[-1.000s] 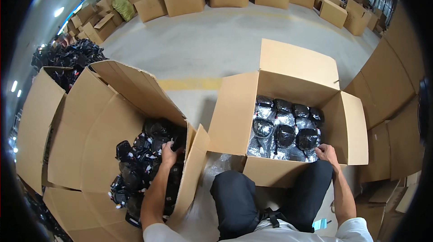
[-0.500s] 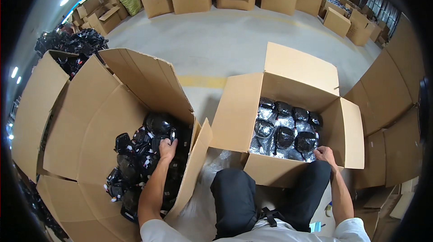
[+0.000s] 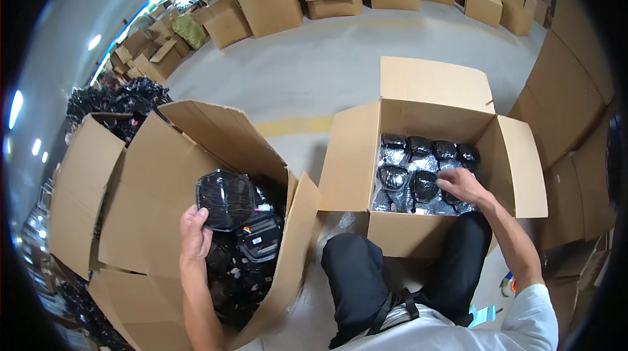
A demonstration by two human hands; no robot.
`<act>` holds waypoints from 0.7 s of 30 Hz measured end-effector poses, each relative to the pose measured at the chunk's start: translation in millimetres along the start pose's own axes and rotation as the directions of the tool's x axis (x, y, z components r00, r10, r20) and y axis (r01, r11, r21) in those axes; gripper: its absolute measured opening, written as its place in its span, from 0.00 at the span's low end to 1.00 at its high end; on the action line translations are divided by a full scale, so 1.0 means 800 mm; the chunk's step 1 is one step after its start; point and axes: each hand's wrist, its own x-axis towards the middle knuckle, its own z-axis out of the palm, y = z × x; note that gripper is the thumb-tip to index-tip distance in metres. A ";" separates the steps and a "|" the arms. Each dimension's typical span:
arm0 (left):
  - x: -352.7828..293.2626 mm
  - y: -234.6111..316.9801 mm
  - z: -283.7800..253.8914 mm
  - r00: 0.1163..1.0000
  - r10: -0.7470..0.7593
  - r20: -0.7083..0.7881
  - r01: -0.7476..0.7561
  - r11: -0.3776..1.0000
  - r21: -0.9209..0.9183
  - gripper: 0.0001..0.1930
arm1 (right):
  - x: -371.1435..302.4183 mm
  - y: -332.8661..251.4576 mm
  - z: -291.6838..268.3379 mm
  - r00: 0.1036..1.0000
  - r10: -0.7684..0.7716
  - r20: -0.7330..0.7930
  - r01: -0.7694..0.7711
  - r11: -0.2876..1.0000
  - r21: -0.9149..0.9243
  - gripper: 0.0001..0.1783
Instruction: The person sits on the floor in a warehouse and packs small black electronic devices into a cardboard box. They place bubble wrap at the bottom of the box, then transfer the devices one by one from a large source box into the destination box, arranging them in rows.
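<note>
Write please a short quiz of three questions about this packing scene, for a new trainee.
1. True or false: the left hand holds a round black bagged item above the left cardboard box.
2. Where is the right hand? A) on the floor B) inside the right cardboard box, on the packed black items C) on the person's knee
3. Fill in: a ___ line is painted on the floor behind the boxes.

Key: 1 true; 2 B; 3 yellow.
</note>
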 end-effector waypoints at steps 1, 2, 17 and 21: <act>-0.005 0.023 0.016 1.000 0.025 0.016 -0.024 0.999 -0.031 0.16 | 0.010 -0.048 0.000 0.999 -0.035 0.020 0.034 0.998 0.044 0.18; -0.006 0.040 0.035 0.998 0.051 0.036 -0.049 0.997 -0.060 0.16 | 0.019 -0.080 0.006 0.992 -0.123 0.000 0.122 0.981 0.149 0.20; -0.016 0.071 0.307 0.925 0.306 0.225 -0.324 0.945 0.049 0.22 | -0.025 -0.235 0.140 0.599 -0.698 0.393 -0.692 -0.204 0.692 0.53; -0.028 0.009 0.347 0.820 0.418 0.390 -0.498 0.858 0.129 0.24 | -0.041 -0.204 0.105 0.838 -0.326 0.438 -0.545 -0.539 0.642 0.50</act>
